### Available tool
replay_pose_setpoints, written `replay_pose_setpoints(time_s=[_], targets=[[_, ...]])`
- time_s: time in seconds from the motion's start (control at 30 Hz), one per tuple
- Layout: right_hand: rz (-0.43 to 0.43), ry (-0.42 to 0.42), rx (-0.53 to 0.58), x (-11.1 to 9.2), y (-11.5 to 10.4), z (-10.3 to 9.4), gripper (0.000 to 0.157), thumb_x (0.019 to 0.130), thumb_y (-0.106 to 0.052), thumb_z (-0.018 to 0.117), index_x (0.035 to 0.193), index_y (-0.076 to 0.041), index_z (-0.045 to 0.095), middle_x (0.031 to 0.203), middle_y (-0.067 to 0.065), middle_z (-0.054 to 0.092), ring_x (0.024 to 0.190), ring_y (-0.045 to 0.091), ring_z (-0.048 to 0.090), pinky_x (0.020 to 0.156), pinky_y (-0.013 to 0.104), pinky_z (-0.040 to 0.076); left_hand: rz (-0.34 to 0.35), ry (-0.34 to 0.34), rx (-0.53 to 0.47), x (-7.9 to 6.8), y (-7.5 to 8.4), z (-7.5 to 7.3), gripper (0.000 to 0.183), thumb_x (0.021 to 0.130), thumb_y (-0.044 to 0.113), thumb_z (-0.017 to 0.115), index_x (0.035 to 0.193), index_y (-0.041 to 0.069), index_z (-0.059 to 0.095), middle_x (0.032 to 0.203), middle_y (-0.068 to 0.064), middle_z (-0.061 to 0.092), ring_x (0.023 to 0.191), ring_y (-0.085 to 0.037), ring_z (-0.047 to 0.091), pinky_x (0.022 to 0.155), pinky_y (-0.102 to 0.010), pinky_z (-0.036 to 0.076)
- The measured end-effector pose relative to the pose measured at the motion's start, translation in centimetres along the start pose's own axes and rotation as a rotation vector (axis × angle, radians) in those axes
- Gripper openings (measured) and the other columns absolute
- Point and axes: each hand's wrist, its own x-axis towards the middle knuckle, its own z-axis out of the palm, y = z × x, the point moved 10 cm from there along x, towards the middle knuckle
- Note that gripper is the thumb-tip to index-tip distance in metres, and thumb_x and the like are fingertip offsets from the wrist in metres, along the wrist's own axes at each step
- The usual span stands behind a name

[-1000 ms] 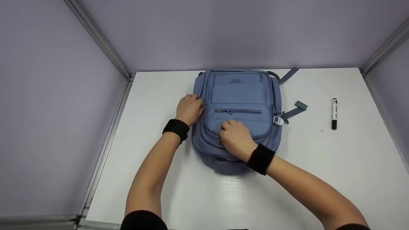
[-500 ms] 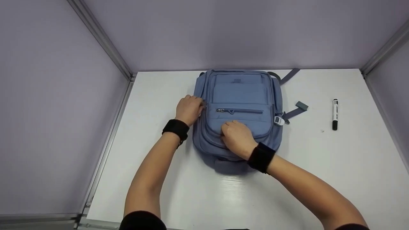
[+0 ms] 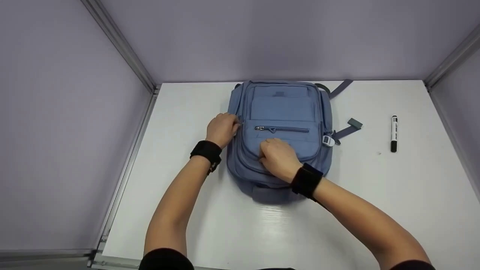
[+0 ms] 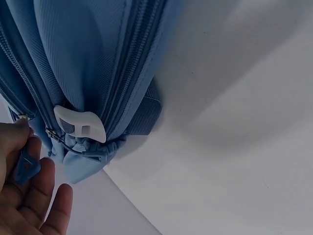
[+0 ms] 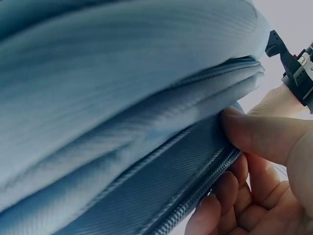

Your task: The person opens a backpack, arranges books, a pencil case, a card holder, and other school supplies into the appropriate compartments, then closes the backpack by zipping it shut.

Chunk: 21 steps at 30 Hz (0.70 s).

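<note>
A blue backpack (image 3: 281, 108) lies front side up on the white table. At its left side my left hand (image 3: 222, 129) pinches a zipper slider (image 4: 23, 117) between thumb and finger, as the left wrist view shows. The slider's blue triangular pull (image 4: 27, 167) hangs against the fingers. My right hand (image 3: 279, 159) is over the lower front of the bag. In the right wrist view its thumb (image 5: 244, 134) and curled fingers grip the zippered edge (image 5: 183, 205) of a compartment. A short front-pocket zipper (image 3: 285, 129) lies just above that hand.
A white marker with a black cap (image 3: 394, 134) lies on the table (image 3: 375, 195) to the right. Straps (image 3: 347, 132) stick out from the bag's right side, near a white buckle (image 3: 328, 141). Pale panels (image 3: 262, 37) enclose the table at the back and sides.
My right hand has rolled slightly, its fingertips now tucked further under the knuckles. The left hand keeps its hold at the bag's left side, and the backpack stays in place.
</note>
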Motion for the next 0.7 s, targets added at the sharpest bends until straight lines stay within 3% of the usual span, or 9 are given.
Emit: replay_pose_setpoints(time_s=[0.7], targets=[[0.019,0.0,0.048,-0.1,0.4,-0.1,0.016,0.086,-0.006,0.08,0.082,-0.01,0.065,0.082,0.004,0.06,0.081,0.028,0.06,0.075,0.044,0.052,0.052,-0.035,-0.003,-1.9,0.8,-0.4,0.018,0.102,0.024,0.065,0.108,0.011,0.076,0.104,-0.006,0.071,0.097,-0.026,0.065,0.084,-0.039,0.052]])
